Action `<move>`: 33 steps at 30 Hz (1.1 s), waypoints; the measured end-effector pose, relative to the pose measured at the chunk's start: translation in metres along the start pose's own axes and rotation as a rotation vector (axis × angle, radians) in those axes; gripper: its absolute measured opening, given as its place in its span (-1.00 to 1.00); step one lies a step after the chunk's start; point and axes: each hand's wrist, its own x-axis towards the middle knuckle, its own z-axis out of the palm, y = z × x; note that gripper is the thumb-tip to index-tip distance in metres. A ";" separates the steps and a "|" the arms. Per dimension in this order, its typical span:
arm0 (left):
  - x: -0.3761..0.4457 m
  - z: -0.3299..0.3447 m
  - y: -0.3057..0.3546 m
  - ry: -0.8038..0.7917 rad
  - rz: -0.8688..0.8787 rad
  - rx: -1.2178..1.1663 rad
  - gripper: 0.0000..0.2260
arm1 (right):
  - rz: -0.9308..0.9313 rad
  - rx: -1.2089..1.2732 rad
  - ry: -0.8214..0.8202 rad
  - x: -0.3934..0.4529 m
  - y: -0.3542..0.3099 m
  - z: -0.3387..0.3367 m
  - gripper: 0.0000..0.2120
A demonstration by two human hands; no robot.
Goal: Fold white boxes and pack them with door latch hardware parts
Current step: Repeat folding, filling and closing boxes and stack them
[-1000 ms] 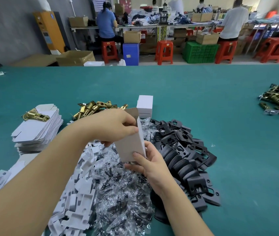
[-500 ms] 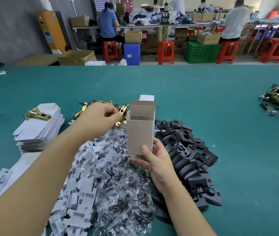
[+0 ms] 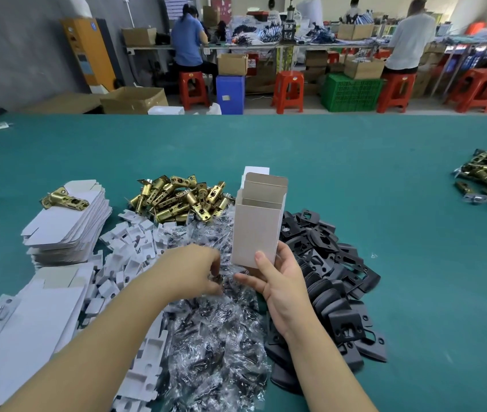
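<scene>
While my right hand [image 3: 281, 281] grips the open-topped box [image 3: 258, 224] upright at 12 o'clock, my left hand [image 3: 194, 270] pinches a bagged screw pack [image 3: 218, 281] from the heap at 9 o'clock; lifting only one pack matters before dropping it in.

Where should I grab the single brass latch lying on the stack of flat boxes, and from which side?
Judging by its pose, grip the brass latch across its round barrel, coming from above. It lies flat and alone on the stack of flat boxes, its sides clear, and the barrel looks easier to pinch than the thin plate end.
</scene>
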 end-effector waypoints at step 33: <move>-0.001 0.016 -0.008 0.156 -0.097 0.110 -0.92 | -0.005 -0.044 -0.043 0.001 0.005 -0.001 -0.69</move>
